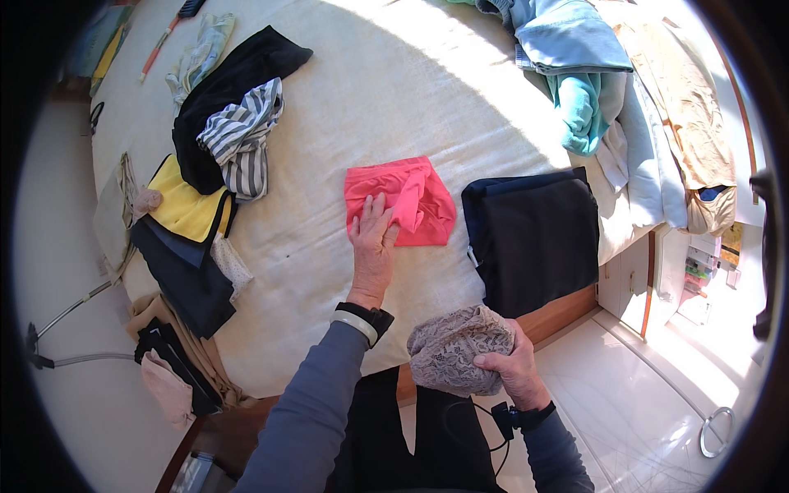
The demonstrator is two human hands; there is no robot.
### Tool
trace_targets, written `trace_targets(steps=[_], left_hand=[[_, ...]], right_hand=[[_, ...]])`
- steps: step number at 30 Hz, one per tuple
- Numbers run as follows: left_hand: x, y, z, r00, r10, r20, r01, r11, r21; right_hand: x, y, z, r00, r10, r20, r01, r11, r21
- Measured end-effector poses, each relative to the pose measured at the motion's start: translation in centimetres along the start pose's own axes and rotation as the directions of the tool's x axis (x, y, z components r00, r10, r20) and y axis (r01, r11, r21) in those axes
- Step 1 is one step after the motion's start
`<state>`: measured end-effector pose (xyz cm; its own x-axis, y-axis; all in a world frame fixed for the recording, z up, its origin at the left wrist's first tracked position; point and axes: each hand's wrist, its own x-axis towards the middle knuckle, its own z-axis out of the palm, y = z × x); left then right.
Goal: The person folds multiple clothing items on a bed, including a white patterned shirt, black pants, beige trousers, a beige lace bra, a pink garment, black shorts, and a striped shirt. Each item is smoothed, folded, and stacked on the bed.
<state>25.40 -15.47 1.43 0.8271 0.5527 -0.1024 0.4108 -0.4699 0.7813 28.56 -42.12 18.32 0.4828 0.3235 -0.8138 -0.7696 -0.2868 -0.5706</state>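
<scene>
My left hand (372, 243) lies palm down on a pink garment (431, 209), fingers spread over its left front part. The pink garment is flat on the bed, with one part folded across its middle. In my right hand (518, 366) is a taupe lace garment (459, 348), gripped at its right side with the thumb on top. It is held past the bed's front edge, above my legs. Folded black trousers (536, 240) lie on the bed just right of the pink garment.
At the left lie a black garment (228, 105), a striped cloth (243, 135), a yellow cloth (185, 197) and dark folded fabric (185, 271). Denim (573, 37) and a turquoise garment (579, 111) are piled at the upper right. A red-handled brush (160, 46) lies at the far left.
</scene>
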Motion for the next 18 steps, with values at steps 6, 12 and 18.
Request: trace_targets(steps=[6,12,18], left_hand=[[-2.4,3.0,-8.9,0.974,-0.166,0.152,0.188,0.226,-0.956],[-6.1,4.5,-14.1,0.962,-0.210,0.175,0.152,-0.119,-0.981],[-10.3,7.5,-18.1,0.884,-0.241,0.402,0.455,0.236,-0.859]], right_hand=[[-0.7,0.8,0.6,0.972,0.078,0.221,-0.049,0.990,-0.131],[-2.0,-3.7,1.3,0.877,-0.088,0.472,0.339,0.810,-0.478],[-2.2,-7.1,3.9,0.683,-0.355,0.638,0.646,0.700,-0.303]])
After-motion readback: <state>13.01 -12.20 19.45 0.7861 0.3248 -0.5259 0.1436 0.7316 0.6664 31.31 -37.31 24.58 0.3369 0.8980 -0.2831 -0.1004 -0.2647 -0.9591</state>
